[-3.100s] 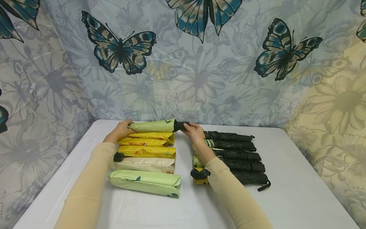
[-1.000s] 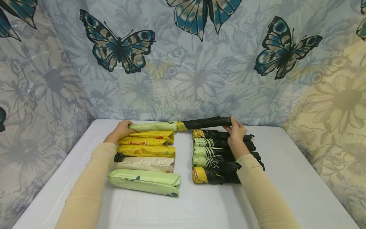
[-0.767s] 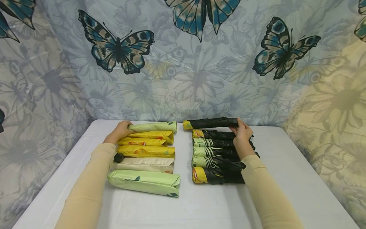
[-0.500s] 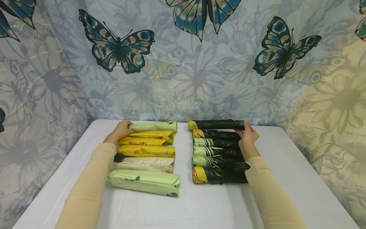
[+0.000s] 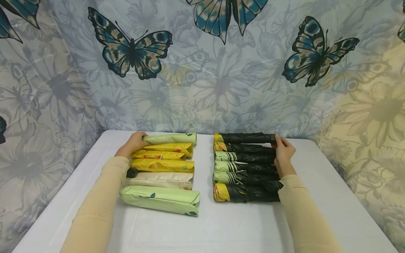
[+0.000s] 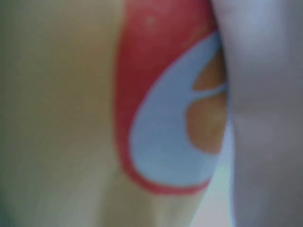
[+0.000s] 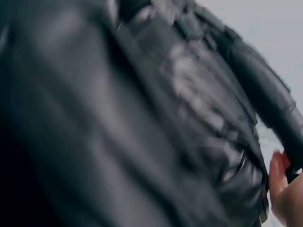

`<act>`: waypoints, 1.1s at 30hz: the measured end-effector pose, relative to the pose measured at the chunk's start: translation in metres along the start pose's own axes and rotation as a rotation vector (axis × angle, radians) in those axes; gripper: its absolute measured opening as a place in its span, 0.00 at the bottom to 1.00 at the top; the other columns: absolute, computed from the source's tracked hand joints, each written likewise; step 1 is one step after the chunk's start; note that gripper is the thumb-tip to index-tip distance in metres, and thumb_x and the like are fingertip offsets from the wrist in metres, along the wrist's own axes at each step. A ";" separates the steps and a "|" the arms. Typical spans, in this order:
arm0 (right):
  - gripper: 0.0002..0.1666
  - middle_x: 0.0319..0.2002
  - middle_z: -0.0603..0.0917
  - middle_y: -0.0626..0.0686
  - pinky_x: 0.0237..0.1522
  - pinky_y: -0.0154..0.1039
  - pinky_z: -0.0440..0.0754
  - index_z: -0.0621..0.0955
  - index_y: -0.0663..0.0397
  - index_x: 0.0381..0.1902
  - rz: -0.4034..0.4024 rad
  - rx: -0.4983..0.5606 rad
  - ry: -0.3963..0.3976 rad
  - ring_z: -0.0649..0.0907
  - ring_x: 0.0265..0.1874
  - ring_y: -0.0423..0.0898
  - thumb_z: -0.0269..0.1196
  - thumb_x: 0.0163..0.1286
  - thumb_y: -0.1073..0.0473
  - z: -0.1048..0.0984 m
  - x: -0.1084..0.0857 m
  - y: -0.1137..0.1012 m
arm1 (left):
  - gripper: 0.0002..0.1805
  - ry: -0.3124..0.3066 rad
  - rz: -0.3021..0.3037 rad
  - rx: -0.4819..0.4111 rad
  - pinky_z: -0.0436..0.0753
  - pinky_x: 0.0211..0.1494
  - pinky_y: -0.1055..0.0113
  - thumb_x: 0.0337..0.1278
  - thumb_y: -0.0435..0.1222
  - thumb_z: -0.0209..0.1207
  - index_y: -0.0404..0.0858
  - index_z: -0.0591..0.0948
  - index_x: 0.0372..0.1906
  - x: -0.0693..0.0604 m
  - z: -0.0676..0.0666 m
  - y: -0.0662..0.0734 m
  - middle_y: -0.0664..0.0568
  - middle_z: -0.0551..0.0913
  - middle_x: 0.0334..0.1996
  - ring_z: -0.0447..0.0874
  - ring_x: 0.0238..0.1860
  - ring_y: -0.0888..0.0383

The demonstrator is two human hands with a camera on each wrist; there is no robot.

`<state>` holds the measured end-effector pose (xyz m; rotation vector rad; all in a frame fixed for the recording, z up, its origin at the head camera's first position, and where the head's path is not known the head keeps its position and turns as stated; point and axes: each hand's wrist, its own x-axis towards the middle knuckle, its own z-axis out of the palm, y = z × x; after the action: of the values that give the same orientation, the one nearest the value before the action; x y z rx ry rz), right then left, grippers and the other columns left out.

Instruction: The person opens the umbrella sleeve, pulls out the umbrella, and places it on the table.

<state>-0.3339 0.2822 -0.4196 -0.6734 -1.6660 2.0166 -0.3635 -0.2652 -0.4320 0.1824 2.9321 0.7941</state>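
My left hand [image 5: 132, 144] holds the left end of a light green umbrella sleeve [image 5: 172, 139] at the back of the left-hand row. At the back of the right-hand row lies a folded black umbrella [image 5: 245, 138] with a yellow end, and my right hand [image 5: 285, 151] grips its black right end. In the right wrist view, fingertips [image 7: 279, 172] meet that black umbrella's end at lower right. Blurred red and blue print on pale fabric [image 6: 161, 137] fills the left wrist view; the left hand is not seen there.
In front of the green sleeve lie several yellow sleeves [image 5: 164, 166], a cream one [image 5: 161, 180] and another green one [image 5: 159, 199]. Several folded black umbrellas [image 5: 253, 192] with green or yellow ends lie side by side on the right. A butterfly-print cloth [image 5: 221, 88] hangs behind the white table [image 5: 202, 232].
My right hand has drawn the black umbrella out of the green sleeve, carried it right and lowered it behind the other umbrellas. My left hand has stayed at the sleeve's end.
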 end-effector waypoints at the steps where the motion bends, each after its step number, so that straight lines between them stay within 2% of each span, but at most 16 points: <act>1: 0.30 0.38 0.84 0.46 0.48 0.31 0.83 0.76 0.62 0.63 -0.037 -0.097 -0.002 0.83 0.27 0.31 0.61 0.70 0.49 -0.001 0.001 0.000 | 0.24 0.000 0.000 0.001 0.76 0.62 0.44 0.62 0.35 0.60 0.22 0.74 0.58 0.000 0.000 0.000 0.28 0.76 0.56 0.75 0.56 0.35; 4: 0.32 0.58 0.80 0.56 0.62 0.37 0.77 0.72 0.59 0.67 -0.082 -0.293 -0.041 0.82 0.36 0.35 0.54 0.74 0.45 -0.004 0.002 0.001 | 0.25 0.002 -0.006 -0.002 0.75 0.63 0.44 0.62 0.34 0.60 0.22 0.74 0.59 0.000 0.000 0.001 0.28 0.76 0.56 0.75 0.57 0.35; 6: 0.32 0.68 0.72 0.60 0.68 0.42 0.73 0.69 0.58 0.70 -0.077 -0.357 -0.074 0.83 0.46 0.42 0.50 0.76 0.46 -0.005 0.002 0.002 | 0.25 0.003 -0.003 -0.001 0.75 0.63 0.44 0.63 0.34 0.60 0.22 0.73 0.59 -0.001 0.000 0.001 0.28 0.76 0.56 0.75 0.57 0.35; 9: 0.32 0.73 0.64 0.61 0.73 0.45 0.67 0.62 0.56 0.74 -0.027 -0.371 -0.129 0.75 0.63 0.53 0.48 0.78 0.50 -0.008 0.003 0.002 | 0.25 0.005 0.000 -0.005 0.76 0.63 0.44 0.62 0.34 0.60 0.22 0.74 0.59 -0.002 0.001 0.001 0.28 0.76 0.56 0.75 0.57 0.34; 12: 0.34 0.75 0.59 0.62 0.74 0.49 0.65 0.58 0.55 0.76 -0.013 -0.409 -0.186 0.66 0.71 0.59 0.50 0.76 0.54 -0.012 0.005 0.003 | 0.25 0.004 0.000 -0.009 0.76 0.63 0.44 0.62 0.34 0.60 0.22 0.74 0.59 -0.003 0.000 0.002 0.28 0.76 0.56 0.75 0.57 0.34; 18: 0.43 0.77 0.51 0.64 0.76 0.56 0.58 0.51 0.53 0.78 -0.014 -0.537 -0.285 0.56 0.76 0.62 0.55 0.73 0.51 -0.017 0.006 0.005 | 0.24 0.000 -0.003 -0.007 0.74 0.64 0.43 0.63 0.35 0.59 0.22 0.74 0.59 -0.003 0.000 0.001 0.28 0.75 0.57 0.74 0.58 0.34; 24: 0.53 0.77 0.44 0.68 0.76 0.58 0.57 0.45 0.60 0.78 -0.029 -0.710 -0.395 0.52 0.76 0.65 0.58 0.70 0.42 -0.018 0.011 0.002 | 0.24 0.007 0.008 -0.005 0.75 0.63 0.43 0.62 0.35 0.60 0.22 0.75 0.58 -0.002 0.001 -0.002 0.28 0.76 0.56 0.75 0.57 0.34; 27: 0.58 0.77 0.40 0.69 0.76 0.60 0.56 0.41 0.64 0.77 -0.009 -0.788 -0.449 0.49 0.76 0.67 0.58 0.69 0.39 -0.018 0.012 0.000 | 0.24 0.015 0.023 0.001 0.75 0.62 0.43 0.61 0.35 0.61 0.21 0.75 0.57 -0.002 0.000 -0.002 0.27 0.77 0.54 0.75 0.56 0.34; 33: 0.58 0.76 0.42 0.73 0.76 0.60 0.54 0.41 0.71 0.75 -0.006 -0.876 -0.475 0.50 0.75 0.69 0.58 0.70 0.41 -0.016 0.012 0.000 | 0.23 0.011 0.031 -0.002 0.77 0.60 0.44 0.61 0.35 0.62 0.22 0.75 0.56 -0.001 0.002 -0.005 0.28 0.78 0.52 0.76 0.53 0.34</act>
<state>-0.3333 0.3015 -0.4227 -0.4466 -2.8638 1.4301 -0.3629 -0.2689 -0.4363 0.2243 2.9461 0.8044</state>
